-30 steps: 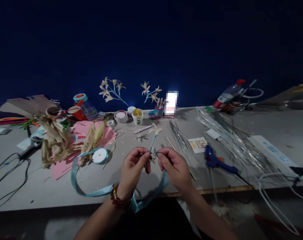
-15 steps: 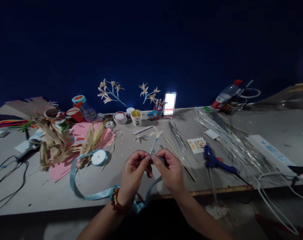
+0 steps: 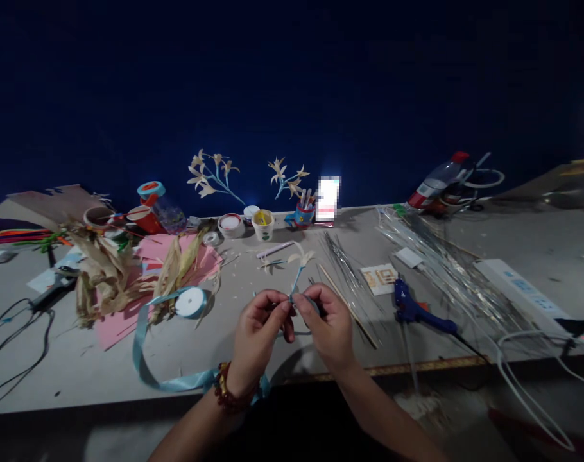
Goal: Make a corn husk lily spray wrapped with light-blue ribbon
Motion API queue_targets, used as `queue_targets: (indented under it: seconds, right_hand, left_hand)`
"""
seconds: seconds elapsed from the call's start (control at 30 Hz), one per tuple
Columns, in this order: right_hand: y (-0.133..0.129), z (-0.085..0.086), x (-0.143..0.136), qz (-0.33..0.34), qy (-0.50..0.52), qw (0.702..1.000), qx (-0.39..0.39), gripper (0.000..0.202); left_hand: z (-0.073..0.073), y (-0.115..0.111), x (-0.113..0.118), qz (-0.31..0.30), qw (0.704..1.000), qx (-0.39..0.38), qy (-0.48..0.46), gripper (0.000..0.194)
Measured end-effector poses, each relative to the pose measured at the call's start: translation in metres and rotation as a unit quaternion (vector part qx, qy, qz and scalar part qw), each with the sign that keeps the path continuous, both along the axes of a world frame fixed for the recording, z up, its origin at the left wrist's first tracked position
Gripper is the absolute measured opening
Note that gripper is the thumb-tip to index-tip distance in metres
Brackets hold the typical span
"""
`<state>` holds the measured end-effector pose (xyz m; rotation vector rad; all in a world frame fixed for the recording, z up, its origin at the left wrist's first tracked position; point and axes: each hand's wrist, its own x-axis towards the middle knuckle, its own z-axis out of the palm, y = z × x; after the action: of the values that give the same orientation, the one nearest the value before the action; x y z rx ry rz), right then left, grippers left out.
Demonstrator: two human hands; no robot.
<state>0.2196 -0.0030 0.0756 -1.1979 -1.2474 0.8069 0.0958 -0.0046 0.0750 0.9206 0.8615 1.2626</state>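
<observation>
My left hand [image 3: 259, 327], with a beaded bracelet at the wrist, pinches the lower stem of a small pale handmade flower [image 3: 300, 258] that stands upright above the fingers. The stem is wrapped in light blue. Thumb and fingers of my right hand [image 3: 329, 326] close on light blue ribbon [image 3: 140, 353] at the same stem, touching the left fingertips. The exact contact is partly hidden by the fingers. From there the ribbon runs behind my left wrist and loops left to its white spool [image 3: 190, 302], lying on the table.
Dried corn husks [image 3: 104, 269] lie on pink paper at left. Two finished flower sprigs [image 3: 217, 173], tubs [image 3: 263, 226] and a pen cup [image 3: 304, 212] line the back. Metal wires [image 3: 343, 256], a blue glue gun [image 3: 420, 313], a power strip [image 3: 520, 289] and cables lie right.
The ribbon below my hands has swung; its hanging part between the wrists is mostly out of sight. My right fingers have shifted slightly at the stem. The flower stays nearly in place.
</observation>
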Motion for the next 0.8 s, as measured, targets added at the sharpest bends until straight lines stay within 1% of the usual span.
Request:
queue_targets:
  seconds: [0.2,0.33,0.57,0.7,0.8]
  right_hand:
    - [0.0,-0.0016,-0.0006,0.004,0.007,1.0,0.002,0.029]
    - [-0.0008,-0.0026,-0.0005,0.004,0.006,1.0,0.01,0.027]
    - [-0.0016,-0.0046,-0.001,0.001,0.022,0.999,0.029,0.014]
    - [-0.0011,-0.0051,-0.0026,-0.016,0.025,0.998,0.055,0.007]
    - [0.0001,-0.0052,-0.0041,-0.026,0.042,0.994,0.101,0.014]
  left_hand:
    - [0.0001,-0.0004,0.0011,-0.002,1.0,0.005,-0.001,0.011]
    - [0.0018,-0.001,0.002,0.003,1.0,0.011,0.014,0.013]
    - [0.0026,-0.0029,0.0012,0.009,0.998,0.029,0.054,0.01]
    - [0.0029,-0.0043,0.0017,0.019,0.996,0.043,0.072,0.009]
    - [0.0034,-0.0049,0.0025,0.019,0.996,0.045,0.071,0.01]
